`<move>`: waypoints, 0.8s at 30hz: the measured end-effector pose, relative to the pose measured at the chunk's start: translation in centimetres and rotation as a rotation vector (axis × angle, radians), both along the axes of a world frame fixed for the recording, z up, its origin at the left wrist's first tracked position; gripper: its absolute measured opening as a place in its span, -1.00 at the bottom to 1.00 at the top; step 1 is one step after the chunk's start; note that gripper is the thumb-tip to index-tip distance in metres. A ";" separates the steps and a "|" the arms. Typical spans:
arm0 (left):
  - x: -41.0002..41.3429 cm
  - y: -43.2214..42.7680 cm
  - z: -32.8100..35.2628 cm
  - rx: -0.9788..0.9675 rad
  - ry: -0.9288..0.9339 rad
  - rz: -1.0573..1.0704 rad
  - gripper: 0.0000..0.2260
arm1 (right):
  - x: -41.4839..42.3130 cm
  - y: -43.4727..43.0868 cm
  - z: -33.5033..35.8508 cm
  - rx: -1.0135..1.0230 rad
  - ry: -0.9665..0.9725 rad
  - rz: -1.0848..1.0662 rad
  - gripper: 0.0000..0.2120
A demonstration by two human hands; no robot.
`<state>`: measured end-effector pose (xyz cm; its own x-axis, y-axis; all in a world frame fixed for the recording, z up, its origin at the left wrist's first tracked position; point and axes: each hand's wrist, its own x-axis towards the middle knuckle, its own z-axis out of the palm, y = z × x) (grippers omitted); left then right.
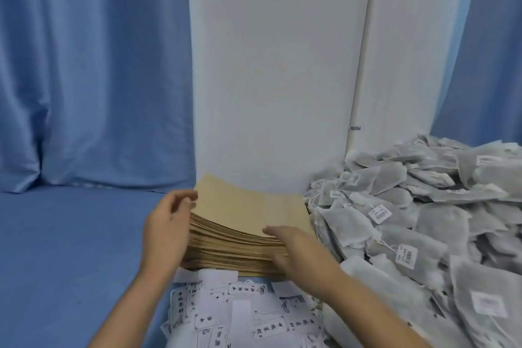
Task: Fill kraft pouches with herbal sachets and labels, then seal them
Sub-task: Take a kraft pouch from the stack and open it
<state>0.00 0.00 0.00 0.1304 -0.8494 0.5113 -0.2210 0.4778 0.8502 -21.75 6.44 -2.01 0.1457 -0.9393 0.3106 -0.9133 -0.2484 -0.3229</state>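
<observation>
The blue curtain (84, 65) is hanging well beyond my fingertips, with the white cabinet (276, 79) standing straight ahead of them. The blue cloth (70, 248) is spreading out to the left of my left fingers. The heap of herbal sachets (423, 220) is piling up just right of my right fingers. Between my two sets of fingers the stack of kraft pouches (240, 212) is sitting. The labels (240, 311) are lying scattered just behind my fingers, toward me.

My left hand (165, 232) is curling against the stack's left edge; I cannot tell whether it is pinching a pouch. My right hand (293, 251) is lying spread out, fingers straight along the stack's near edge, thumb on top.
</observation>
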 end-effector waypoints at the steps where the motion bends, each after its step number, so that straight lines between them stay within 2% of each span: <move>1: -0.9 -1.5 0.1 0.044 0.107 0.119 -0.80 | 0.3 -1.9 -0.4 0.005 -0.006 -0.028 -0.55; 5: -2.3 -5.3 -1.1 0.283 0.377 0.374 -0.79 | 1.4 -7.8 -2.4 0.112 0.117 -0.075 -0.43; 8: -1.4 -6.6 -2.2 0.334 0.439 0.432 -0.77 | 1.2 -9.7 -3.9 0.159 0.195 -0.105 -0.51; 11: -0.4 -7.6 -2.3 0.353 0.373 0.487 -0.76 | 1.2 -9.0 -5.1 0.057 0.217 -0.127 -0.68; 15: 0.5 -8.0 -1.5 0.463 0.255 0.431 -0.71 | 0.9 -7.5 -6.8 -0.121 0.063 -0.111 -0.61; 17: 1.0 -8.1 -0.8 0.570 0.272 0.289 -0.68 | 1.2 -7.5 -7.1 -0.206 -0.040 -0.114 -0.62; 20: 1.5 -7.2 0.2 0.687 0.286 -0.029 -0.85 | 2.9 -7.6 -6.6 -0.291 -0.140 -0.068 -0.65; 22: 1.8 -7.0 0.4 0.596 0.177 -0.039 -0.87 | 3.7 -7.9 -6.5 -0.323 -0.156 -0.043 -0.66; 24: 1.9 -6.9 0.2 0.405 0.019 0.081 -0.84 | 4.3 -7.9 -6.3 -0.315 -0.115 -0.086 -0.60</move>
<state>1.86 -6.91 0.22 0.2114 -0.9681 0.1342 -0.2268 0.0850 0.9702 -17.50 -1.46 -8.28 0.0177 -0.8021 0.5969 -0.8972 -0.2762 -0.3446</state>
